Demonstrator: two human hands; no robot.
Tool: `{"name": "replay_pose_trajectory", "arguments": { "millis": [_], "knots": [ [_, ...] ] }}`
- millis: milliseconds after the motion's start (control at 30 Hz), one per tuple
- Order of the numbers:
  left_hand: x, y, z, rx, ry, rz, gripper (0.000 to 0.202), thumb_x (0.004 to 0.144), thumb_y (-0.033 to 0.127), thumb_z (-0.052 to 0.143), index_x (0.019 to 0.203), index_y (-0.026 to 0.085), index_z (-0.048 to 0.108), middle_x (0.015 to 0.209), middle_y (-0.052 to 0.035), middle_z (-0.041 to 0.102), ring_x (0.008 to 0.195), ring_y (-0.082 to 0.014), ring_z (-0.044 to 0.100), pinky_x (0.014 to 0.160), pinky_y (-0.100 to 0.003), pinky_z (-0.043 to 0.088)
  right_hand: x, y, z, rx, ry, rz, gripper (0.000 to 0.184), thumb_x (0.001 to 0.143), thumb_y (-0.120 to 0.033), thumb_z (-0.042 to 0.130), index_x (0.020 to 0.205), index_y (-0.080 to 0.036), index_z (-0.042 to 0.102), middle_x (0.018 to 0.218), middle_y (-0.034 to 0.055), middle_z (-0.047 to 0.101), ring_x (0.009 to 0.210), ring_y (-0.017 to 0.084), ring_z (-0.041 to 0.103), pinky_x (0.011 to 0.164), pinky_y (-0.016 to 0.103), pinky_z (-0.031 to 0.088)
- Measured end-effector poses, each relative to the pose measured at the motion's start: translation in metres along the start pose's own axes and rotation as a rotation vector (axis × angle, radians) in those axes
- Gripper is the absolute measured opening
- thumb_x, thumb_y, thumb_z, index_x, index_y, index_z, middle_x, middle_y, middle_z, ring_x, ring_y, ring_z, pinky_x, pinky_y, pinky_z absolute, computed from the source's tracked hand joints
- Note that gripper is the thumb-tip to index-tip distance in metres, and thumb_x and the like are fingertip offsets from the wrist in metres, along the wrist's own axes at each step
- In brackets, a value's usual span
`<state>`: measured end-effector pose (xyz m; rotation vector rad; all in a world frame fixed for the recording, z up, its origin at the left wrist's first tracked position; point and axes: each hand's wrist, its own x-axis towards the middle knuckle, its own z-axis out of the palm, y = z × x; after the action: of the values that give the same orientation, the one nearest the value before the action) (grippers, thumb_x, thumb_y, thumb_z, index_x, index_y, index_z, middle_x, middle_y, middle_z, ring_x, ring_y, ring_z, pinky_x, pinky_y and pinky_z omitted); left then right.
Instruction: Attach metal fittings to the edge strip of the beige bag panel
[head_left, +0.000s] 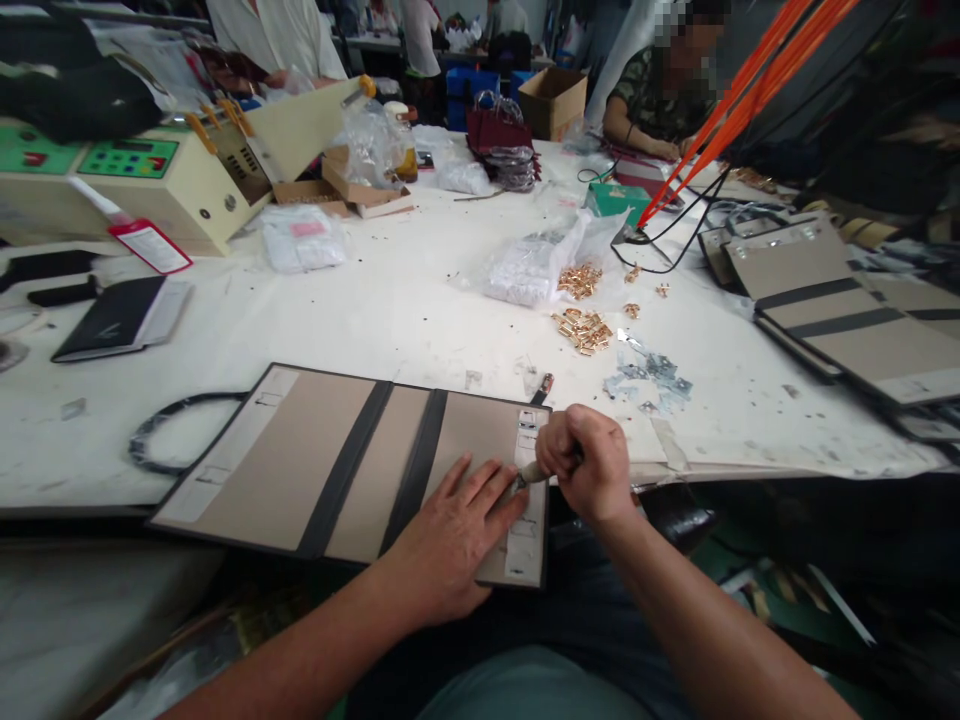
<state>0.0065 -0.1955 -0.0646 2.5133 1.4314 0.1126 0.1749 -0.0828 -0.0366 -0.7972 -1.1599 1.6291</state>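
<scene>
Panel (292, 460): spread open at the table (397, 300) edge in the head view, pressed down by the left hand (457, 540), laid flat with fingers slightly parted.
Tool (534, 472): gripped in the right hand's (589, 460) closed fist, its tip held at the right-end strip.
Left end: judged done, a handle (202, 397) being seen there.
Right end: judged unfinished; the strip is partly hidden by the hands.
Supplies: gold fittings (583, 330) and metal plates (660, 375) are scattered beyond.
Stack (825, 300): similar panels, piled at right.
Cords (720, 120): hung well apart, nothing blocked.
</scene>
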Motion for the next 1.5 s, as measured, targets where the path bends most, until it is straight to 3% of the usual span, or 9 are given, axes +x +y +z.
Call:
{"name": "replay_pose_trajectory", "arguments": {
  "millis": [167, 400, 567, 733, 900, 1067, 1300, 1400, 1500],
  "knots": [
    [-0.002, 0.002, 0.001, -0.005, 0.038, -0.003, 0.090, 0.078, 0.042, 0.072, 0.158, 0.025, 0.034, 0.167, -0.0097, 0.030, 0.158, -0.0281, 0.016, 0.131, -0.050, -0.002, 0.007, -0.022, 0.017, -0.319, -0.156, 0.081, 0.065, 0.089, -0.064, 0.057, 0.054, -0.012, 0.038, 0.047, 0.0002, 0.040, 0.044, 0.001, 0.039, 0.047, 0.017, 0.034],
    [-0.006, 0.001, 0.005, -0.026, 0.088, 0.008, 0.089, 0.080, 0.047, 0.073, 0.158, 0.022, 0.036, 0.162, -0.0178, 0.034, 0.156, -0.0340, 0.022, 0.130, -0.053, 0.004, 0.002, -0.018, 0.015, -0.374, -0.097, 0.037, 0.066, 0.089, -0.065, 0.054, 0.054, -0.011, 0.040, 0.047, 0.0004, 0.040, 0.045, 0.001, 0.037, 0.048, 0.017, 0.032],
    [-0.007, -0.001, 0.009, -0.029, 0.103, 0.024, 0.091, 0.077, 0.044, 0.074, 0.158, 0.023, 0.037, 0.166, -0.0153, 0.028, 0.158, -0.0331, 0.016, 0.130, -0.052, 0.001, 0.003, -0.027, 0.026, -0.314, -0.166, -0.112, 0.066, 0.091, -0.065, 0.051, 0.055, -0.011, 0.039, 0.049, 0.0010, 0.042, 0.049, 0.001, 0.041, 0.053, 0.017, 0.037],
    [-0.010, 0.000, 0.011, -0.042, 0.116, -0.025, 0.085, 0.081, 0.048, 0.071, 0.157, 0.026, 0.039, 0.161, -0.0165, 0.035, 0.155, -0.0329, 0.023, 0.130, -0.051, 0.001, 0.003, -0.028, 0.029, -0.419, -0.179, 0.017, 0.068, 0.090, -0.066, 0.054, 0.052, -0.011, 0.040, 0.047, 0.0009, 0.040, 0.045, 0.001, 0.037, 0.048, 0.017, 0.031],
    [-0.010, 0.000, 0.011, -0.022, 0.110, -0.022, 0.091, 0.078, 0.047, 0.074, 0.158, 0.025, 0.036, 0.164, -0.0157, 0.031, 0.156, -0.0340, 0.019, 0.130, -0.051, -0.001, -0.002, -0.026, 0.024, -0.355, -0.199, -0.131, 0.066, 0.091, -0.063, 0.053, 0.054, -0.011, 0.040, 0.050, 0.0014, 0.043, 0.050, 0.001, 0.042, 0.054, 0.017, 0.037],
    [-0.010, 0.000, 0.008, -0.027, 0.099, -0.018, 0.085, 0.082, 0.051, 0.070, 0.157, 0.025, 0.039, 0.162, -0.0170, 0.034, 0.155, -0.0345, 0.024, 0.130, -0.053, 0.004, -0.004, -0.011, 0.009, -0.375, -0.111, -0.013, 0.068, 0.091, -0.066, 0.051, 0.054, -0.011, 0.038, 0.048, 0.0010, 0.040, 0.047, 0.001, 0.039, 0.051, 0.017, 0.034],
    [-0.024, 0.003, 0.002, -0.037, 0.165, 0.051, 0.068, 0.085, 0.033, 0.067, 0.151, 0.027, 0.050, 0.159, -0.0101, 0.045, 0.150, -0.0357, 0.035, 0.127, -0.058, 0.024, -0.076, -0.043, -0.030, -0.233, -0.225, 0.070, 0.064, 0.094, -0.062, 0.049, 0.058, -0.011, 0.040, 0.051, 0.0015, 0.040, 0.050, 0.003, 0.042, 0.053, 0.017, 0.034],
    [-0.034, 0.002, -0.019, -0.155, 0.325, 0.062, 0.059, 0.088, 0.017, 0.059, 0.146, 0.027, 0.055, 0.149, -0.0066, 0.056, 0.140, -0.0284, 0.049, 0.121, -0.048, 0.040, -0.119, -0.054, -0.038, -0.287, -0.413, 0.233, 0.065, 0.090, -0.066, 0.055, 0.062, -0.008, 0.049, 0.056, 0.0030, 0.045, 0.056, 0.001, 0.043, 0.056, 0.014, 0.034],
    [-0.048, -0.004, -0.053, -0.400, 0.480, -0.064, 0.047, 0.098, 0.020, 0.053, 0.144, 0.030, 0.058, 0.144, -0.0045, 0.061, 0.132, -0.0219, 0.058, 0.115, -0.036, 0.047, -0.141, -0.056, -0.034, -0.445, -0.461, 0.304, 0.057, 0.082, -0.064, 0.069, 0.078, -0.007, 0.061, 0.074, 0.0038, 0.057, 0.068, 0.000, 0.047, 0.065, 0.011, 0.038]
  ]
}}
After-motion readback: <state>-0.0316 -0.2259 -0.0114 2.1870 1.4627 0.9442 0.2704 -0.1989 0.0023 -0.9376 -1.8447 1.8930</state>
